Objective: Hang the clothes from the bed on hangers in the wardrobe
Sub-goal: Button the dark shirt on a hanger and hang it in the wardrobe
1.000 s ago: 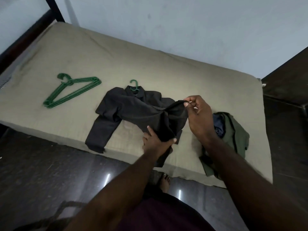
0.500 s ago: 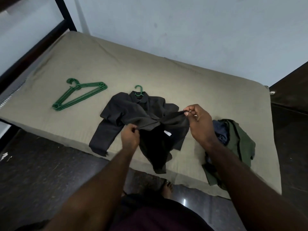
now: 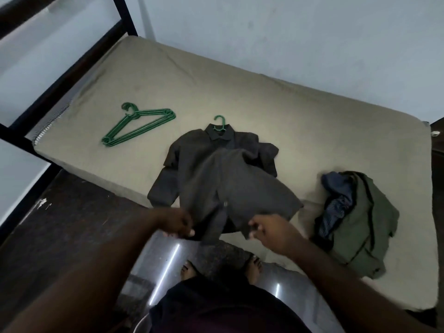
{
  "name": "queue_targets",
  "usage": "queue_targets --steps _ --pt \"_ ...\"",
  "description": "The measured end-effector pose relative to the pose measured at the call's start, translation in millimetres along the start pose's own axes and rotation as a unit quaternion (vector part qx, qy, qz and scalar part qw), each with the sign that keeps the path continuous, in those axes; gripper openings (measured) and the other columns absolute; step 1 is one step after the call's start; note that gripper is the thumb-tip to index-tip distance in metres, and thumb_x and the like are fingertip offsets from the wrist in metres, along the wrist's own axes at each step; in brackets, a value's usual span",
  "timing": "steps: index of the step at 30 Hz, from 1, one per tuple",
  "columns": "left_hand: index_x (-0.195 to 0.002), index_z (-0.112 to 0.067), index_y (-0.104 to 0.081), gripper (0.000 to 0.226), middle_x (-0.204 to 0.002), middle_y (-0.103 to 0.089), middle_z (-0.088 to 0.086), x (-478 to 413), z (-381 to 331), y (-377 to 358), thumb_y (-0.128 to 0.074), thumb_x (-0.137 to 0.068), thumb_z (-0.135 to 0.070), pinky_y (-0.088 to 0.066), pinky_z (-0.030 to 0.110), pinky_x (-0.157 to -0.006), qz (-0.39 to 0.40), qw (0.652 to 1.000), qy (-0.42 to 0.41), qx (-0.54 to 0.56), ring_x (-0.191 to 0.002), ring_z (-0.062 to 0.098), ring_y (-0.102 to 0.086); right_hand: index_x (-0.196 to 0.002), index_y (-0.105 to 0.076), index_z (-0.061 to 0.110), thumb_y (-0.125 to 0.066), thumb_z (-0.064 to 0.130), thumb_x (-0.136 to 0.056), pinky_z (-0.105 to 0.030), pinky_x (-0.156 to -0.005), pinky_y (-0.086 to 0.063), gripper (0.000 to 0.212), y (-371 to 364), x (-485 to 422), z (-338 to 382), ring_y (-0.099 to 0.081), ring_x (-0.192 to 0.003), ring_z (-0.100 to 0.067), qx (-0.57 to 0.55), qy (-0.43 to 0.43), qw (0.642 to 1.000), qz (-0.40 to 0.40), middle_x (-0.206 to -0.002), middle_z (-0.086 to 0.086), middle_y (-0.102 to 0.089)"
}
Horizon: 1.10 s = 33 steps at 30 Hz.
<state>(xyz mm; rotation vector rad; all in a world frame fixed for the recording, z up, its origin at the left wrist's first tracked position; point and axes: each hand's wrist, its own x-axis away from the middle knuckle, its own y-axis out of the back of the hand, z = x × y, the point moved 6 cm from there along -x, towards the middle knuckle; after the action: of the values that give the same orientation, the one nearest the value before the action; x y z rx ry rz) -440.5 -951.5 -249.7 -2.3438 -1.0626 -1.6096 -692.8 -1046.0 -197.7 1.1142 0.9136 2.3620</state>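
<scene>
Left hand, right hand: both pinch hem of dark grey collared shirt. Green plastic hanger in collar, shirt's 12 o'clock. Advise even pull, hanger seated.

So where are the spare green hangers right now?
In the head view the spare green hangers lie stacked on the mattress, left of the dark shirt, toward the black bed frame.
</scene>
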Motion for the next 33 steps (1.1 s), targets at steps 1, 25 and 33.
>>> queue_targets --steps 1,25,33 --pt "-0.100 -0.011 -0.066 0.031 -0.093 -0.067 0.004 -6 13 -21 -0.060 -0.093 -0.040 -0.050 0.020 -0.060 0.004 1.000 0.025 0.019 -0.073 0.011 -0.064 -0.115 -0.066 0.018 -0.064 0.032 -0.091 -0.028 -0.082 -0.047 0.029 -21 -1 -8 -0.064 -0.102 -0.021 -0.003 -0.027 0.999 0.019 -0.107 0.000 -0.070" --pt "-0.102 -0.012 -0.066 0.019 -0.093 -0.062 -0.001 -33 4 128 -0.065 -0.090 -0.027 -0.036 0.018 -0.072 -0.278 0.956 -0.047 0.081 -0.087 0.012 -0.057 -0.107 -0.067 0.014 -0.064 0.033 -0.091 -0.026 -0.084 -0.046 0.025 58 -159 67 -0.064 -0.099 -0.018 -0.093 -0.078 0.987 -0.105 -0.104 -0.002 -0.070" --pt "-0.121 -0.010 -0.060 0.036 -0.113 -0.066 0.009 -100 5 213 -0.064 -0.091 -0.030 -0.042 0.025 -0.088 -0.275 0.958 0.010 0.075 -0.109 0.025 -0.060 -0.103 -0.068 0.012 -0.065 0.031 -0.090 -0.029 -0.085 -0.046 0.023 89 -286 36 -0.063 -0.100 -0.024 -0.080 -0.062 0.992 -0.074 -0.103 -0.005 -0.070"
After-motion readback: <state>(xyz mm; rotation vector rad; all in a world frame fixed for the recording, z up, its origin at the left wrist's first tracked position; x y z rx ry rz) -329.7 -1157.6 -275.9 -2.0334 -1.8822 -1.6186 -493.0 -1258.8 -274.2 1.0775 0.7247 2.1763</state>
